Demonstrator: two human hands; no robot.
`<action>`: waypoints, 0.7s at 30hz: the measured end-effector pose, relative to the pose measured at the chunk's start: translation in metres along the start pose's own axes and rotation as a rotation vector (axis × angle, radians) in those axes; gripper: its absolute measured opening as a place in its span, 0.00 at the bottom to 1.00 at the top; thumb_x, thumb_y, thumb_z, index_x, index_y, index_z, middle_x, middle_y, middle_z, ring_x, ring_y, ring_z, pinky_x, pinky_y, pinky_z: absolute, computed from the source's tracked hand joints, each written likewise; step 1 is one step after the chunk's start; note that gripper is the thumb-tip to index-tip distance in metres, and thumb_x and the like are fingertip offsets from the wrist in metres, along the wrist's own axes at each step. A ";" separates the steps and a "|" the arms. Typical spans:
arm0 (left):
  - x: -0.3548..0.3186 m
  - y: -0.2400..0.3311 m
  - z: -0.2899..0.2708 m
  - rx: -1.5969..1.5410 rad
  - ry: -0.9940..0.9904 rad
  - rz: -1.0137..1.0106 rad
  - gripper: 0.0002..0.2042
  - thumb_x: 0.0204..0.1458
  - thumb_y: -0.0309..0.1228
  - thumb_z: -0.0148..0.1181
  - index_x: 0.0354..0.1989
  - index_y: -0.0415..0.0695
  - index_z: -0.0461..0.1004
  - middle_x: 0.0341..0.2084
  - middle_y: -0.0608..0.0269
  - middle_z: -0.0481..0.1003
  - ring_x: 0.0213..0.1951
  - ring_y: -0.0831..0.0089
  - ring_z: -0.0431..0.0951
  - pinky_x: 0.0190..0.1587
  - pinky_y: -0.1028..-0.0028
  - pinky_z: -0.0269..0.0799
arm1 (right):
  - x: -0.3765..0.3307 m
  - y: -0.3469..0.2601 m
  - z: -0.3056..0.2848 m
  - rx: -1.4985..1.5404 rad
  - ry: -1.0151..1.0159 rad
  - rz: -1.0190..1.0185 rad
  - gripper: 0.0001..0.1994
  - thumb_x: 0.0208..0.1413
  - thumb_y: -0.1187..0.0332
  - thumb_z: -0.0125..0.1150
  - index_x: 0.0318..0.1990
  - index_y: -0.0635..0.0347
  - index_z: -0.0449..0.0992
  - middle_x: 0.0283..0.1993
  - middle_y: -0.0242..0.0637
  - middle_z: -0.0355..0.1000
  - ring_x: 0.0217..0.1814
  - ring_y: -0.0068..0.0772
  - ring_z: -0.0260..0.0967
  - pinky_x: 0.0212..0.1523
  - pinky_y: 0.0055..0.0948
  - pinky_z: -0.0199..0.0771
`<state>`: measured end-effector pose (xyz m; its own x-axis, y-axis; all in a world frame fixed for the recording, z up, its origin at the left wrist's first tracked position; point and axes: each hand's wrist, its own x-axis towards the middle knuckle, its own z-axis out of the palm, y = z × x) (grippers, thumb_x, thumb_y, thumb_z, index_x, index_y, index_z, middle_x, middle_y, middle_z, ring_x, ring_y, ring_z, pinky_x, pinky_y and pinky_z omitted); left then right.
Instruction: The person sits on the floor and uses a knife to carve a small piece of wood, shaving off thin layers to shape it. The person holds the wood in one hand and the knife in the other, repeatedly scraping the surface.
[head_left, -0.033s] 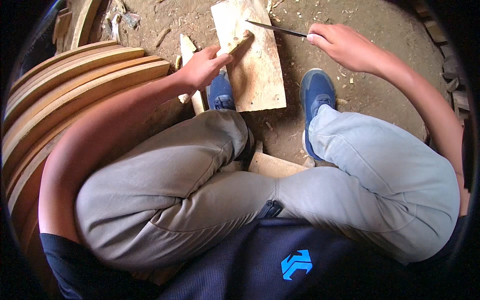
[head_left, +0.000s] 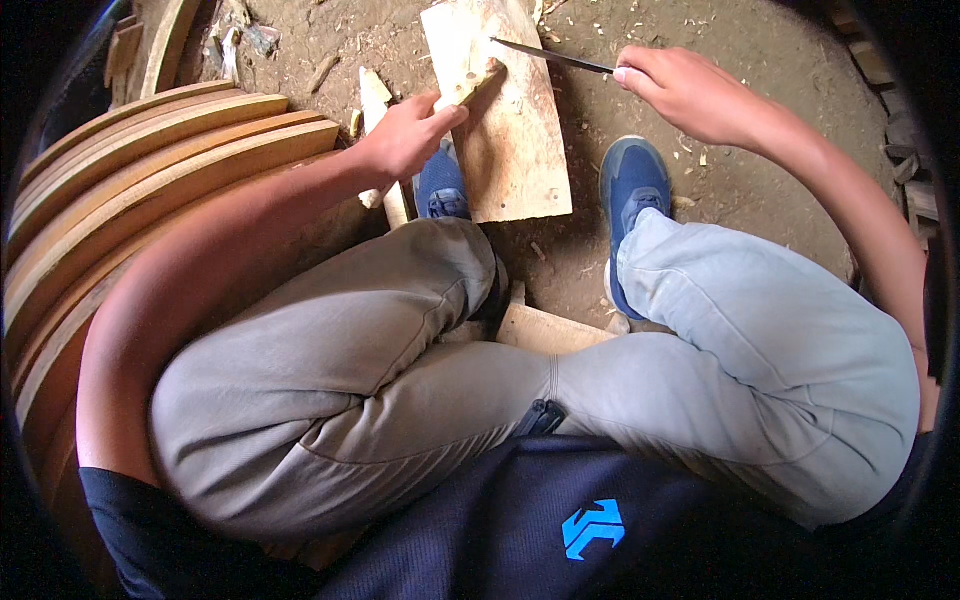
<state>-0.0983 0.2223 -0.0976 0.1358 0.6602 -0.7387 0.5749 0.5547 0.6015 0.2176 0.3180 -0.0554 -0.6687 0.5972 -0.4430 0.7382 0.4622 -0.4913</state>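
Observation:
My left hand (head_left: 405, 138) is closed around a knobbly, pale stick (head_left: 472, 88) with a darker end. The stick's far part leans over a flat wooden board (head_left: 520, 165) on the ground between my feet, and its lower end pokes out below my fist. A thin dark-bladed knife (head_left: 550, 57) is gripped in my right hand (head_left: 690, 92). Its tip points left over the board, a little above and apart from the stick's far end. My fingers hide most of the knife's handle.
Several curved wooden planks (head_left: 200, 150) are stacked at the left. Narrow wood strips (head_left: 398, 205) lie beside my left shoe (head_left: 442, 185). My right shoe (head_left: 634, 185) stands right of the board. Chips and shavings dot the dirt floor (head_left: 720, 190). Wood pieces (head_left: 920, 200) line the right edge.

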 end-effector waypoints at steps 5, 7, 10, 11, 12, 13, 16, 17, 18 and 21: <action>-0.013 0.009 0.017 0.054 0.103 -0.093 0.30 0.62 0.56 0.46 0.37 0.33 0.67 0.21 0.52 0.71 0.18 0.68 0.75 0.21 0.66 0.70 | -0.002 -0.006 0.000 -0.037 -0.071 0.046 0.18 0.70 0.56 0.40 0.46 0.64 0.67 0.37 0.53 0.71 0.41 0.54 0.70 0.45 0.48 0.66; -0.014 0.012 0.016 0.094 0.096 -0.104 0.30 0.62 0.56 0.46 0.37 0.32 0.66 0.21 0.52 0.71 0.18 0.68 0.74 0.21 0.65 0.71 | -0.002 -0.004 0.003 -0.046 -0.055 0.041 0.18 0.71 0.56 0.39 0.46 0.64 0.66 0.37 0.53 0.71 0.41 0.54 0.70 0.45 0.48 0.66; -0.014 0.011 0.020 0.086 0.111 -0.043 0.30 0.63 0.56 0.44 0.38 0.32 0.66 0.21 0.53 0.71 0.17 0.68 0.73 0.20 0.65 0.71 | -0.003 -0.004 0.006 -0.016 0.003 0.015 0.19 0.69 0.56 0.42 0.42 0.66 0.68 0.37 0.58 0.72 0.43 0.61 0.71 0.45 0.53 0.67; -0.016 0.012 0.022 0.070 0.120 -0.009 0.30 0.63 0.56 0.44 0.39 0.32 0.66 0.21 0.53 0.71 0.17 0.68 0.73 0.20 0.66 0.71 | -0.004 -0.005 0.006 0.000 0.028 0.003 0.19 0.68 0.56 0.43 0.40 0.67 0.68 0.37 0.60 0.73 0.44 0.64 0.71 0.46 0.55 0.68; -0.019 0.014 0.026 0.038 0.093 -0.050 0.30 0.63 0.56 0.43 0.40 0.32 0.65 0.22 0.54 0.71 0.17 0.69 0.73 0.20 0.66 0.71 | -0.005 -0.005 0.006 -0.014 0.010 0.001 0.19 0.68 0.56 0.43 0.40 0.68 0.69 0.38 0.60 0.73 0.44 0.64 0.72 0.46 0.55 0.68; -0.023 0.018 0.031 0.006 0.066 -0.090 0.30 0.64 0.56 0.42 0.41 0.32 0.65 0.22 0.55 0.71 0.16 0.69 0.72 0.19 0.67 0.70 | -0.005 -0.007 0.004 -0.029 -0.007 0.001 0.20 0.68 0.56 0.44 0.40 0.68 0.70 0.39 0.60 0.74 0.45 0.64 0.72 0.47 0.54 0.69; -0.037 0.029 0.041 -0.088 -0.013 -0.178 0.30 0.65 0.56 0.39 0.46 0.33 0.64 0.21 0.56 0.69 0.15 0.69 0.72 0.18 0.68 0.70 | -0.006 -0.020 -0.004 -0.064 -0.104 0.044 0.21 0.67 0.55 0.44 0.41 0.68 0.72 0.40 0.59 0.74 0.46 0.63 0.72 0.48 0.54 0.70; -0.040 0.033 0.042 -0.100 -0.022 -0.181 0.30 0.65 0.56 0.38 0.46 0.34 0.64 0.21 0.57 0.69 0.15 0.68 0.72 0.18 0.68 0.70 | -0.008 -0.025 -0.005 -0.077 -0.143 0.070 0.21 0.67 0.55 0.44 0.41 0.68 0.73 0.40 0.59 0.74 0.46 0.63 0.72 0.49 0.54 0.70; -0.042 0.035 0.043 -0.112 -0.030 -0.184 0.29 0.65 0.55 0.38 0.46 0.34 0.64 0.21 0.57 0.69 0.15 0.68 0.72 0.18 0.67 0.70 | -0.010 -0.028 -0.005 -0.099 -0.145 0.065 0.21 0.67 0.54 0.44 0.40 0.67 0.74 0.40 0.59 0.75 0.46 0.63 0.72 0.49 0.54 0.70; -0.041 0.034 0.043 -0.117 -0.040 -0.181 0.29 0.65 0.55 0.36 0.45 0.34 0.64 0.20 0.55 0.69 0.14 0.67 0.71 0.18 0.67 0.70 | -0.013 -0.032 -0.001 -0.132 -0.140 0.062 0.22 0.67 0.54 0.43 0.39 0.67 0.75 0.40 0.59 0.75 0.46 0.64 0.72 0.49 0.55 0.70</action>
<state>-0.0500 0.1922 -0.0601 0.0722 0.5249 -0.8481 0.4956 0.7191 0.4872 0.2030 0.2963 -0.0328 -0.6203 0.5345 -0.5741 0.7777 0.5146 -0.3612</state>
